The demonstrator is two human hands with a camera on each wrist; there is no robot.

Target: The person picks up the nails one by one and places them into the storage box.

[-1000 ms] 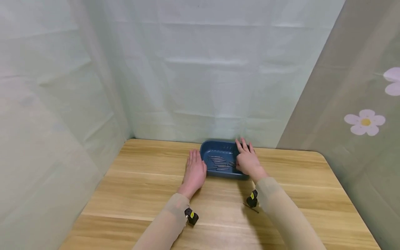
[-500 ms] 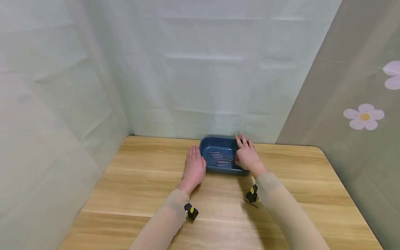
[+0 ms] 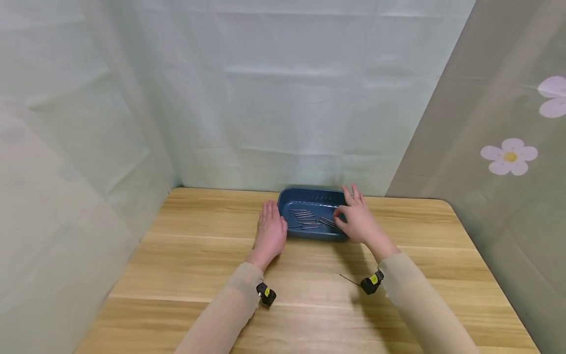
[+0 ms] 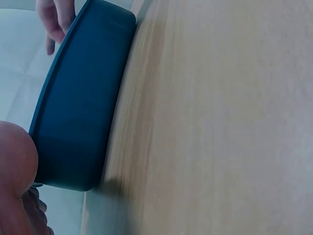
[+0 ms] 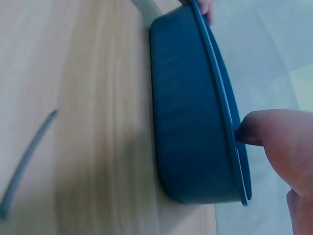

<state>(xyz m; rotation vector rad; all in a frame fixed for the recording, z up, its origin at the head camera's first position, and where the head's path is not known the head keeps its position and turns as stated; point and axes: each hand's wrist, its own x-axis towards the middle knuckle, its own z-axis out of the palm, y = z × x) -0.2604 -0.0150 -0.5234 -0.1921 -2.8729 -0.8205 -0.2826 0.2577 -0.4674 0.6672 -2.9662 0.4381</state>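
A dark blue tray (image 3: 309, 234) stands at the back of the wooden table, several thin metal rods (image 3: 305, 216), nail-like, lying in it. My left hand (image 3: 270, 232) rests along the tray's left end with its fingers straight. At the tray's right end, my right hand (image 3: 360, 221) reaches over the rim, thumb and index fingertip brought together beside a small bundle of rods (image 3: 327, 222). Its other fingers stretch toward the back rim. I cannot tell whether a rod is between the fingertips. In the right wrist view, the thumb (image 5: 259, 128) overlaps the tray's rim.
One dark thin rod (image 3: 348, 279) lies on the table (image 3: 212, 255) in front of the tray, near the right wrist camera (image 3: 371, 282). Pale curtains (image 3: 283, 123) hang right behind the table's back edge.
My right hand has shifted to the right within the tray, uncovering more of the rod bundle, and its wrist has turned. My left hand stays at the tray's left end.
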